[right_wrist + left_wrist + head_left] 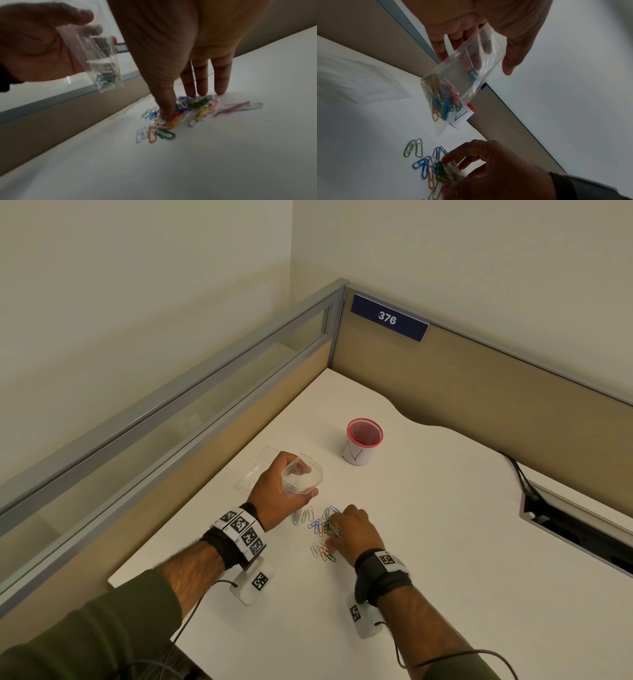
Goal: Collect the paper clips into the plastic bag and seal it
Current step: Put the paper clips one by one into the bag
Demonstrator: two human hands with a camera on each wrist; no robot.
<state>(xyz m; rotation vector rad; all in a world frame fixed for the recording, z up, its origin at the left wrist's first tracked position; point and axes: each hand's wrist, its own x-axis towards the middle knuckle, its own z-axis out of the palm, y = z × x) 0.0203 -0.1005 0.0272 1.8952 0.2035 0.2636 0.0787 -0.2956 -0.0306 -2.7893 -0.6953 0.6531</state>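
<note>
My left hand (306, 481) holds a small clear plastic bag (317, 474) above the white desk (445, 542), its mouth held open between thumb and fingers. In the left wrist view the bag (453, 88) has several coloured paper clips (443, 98) at its bottom. Loose coloured paper clips (317, 529) lie in a pile on the desk just below the bag. My right hand (334, 530) is down on this pile. In the right wrist view its thumb and fingers (202, 88) close round a bunch of clips (197, 108); others (164, 134) lie loose beside it.
A red mesh cup (363, 441) wrapped in white paper stands behind the hands. A second clear bag (255, 470) lies flat to the left, near the cubicle partition (205, 412). A cable opening (565, 525) sits at the desk's right.
</note>
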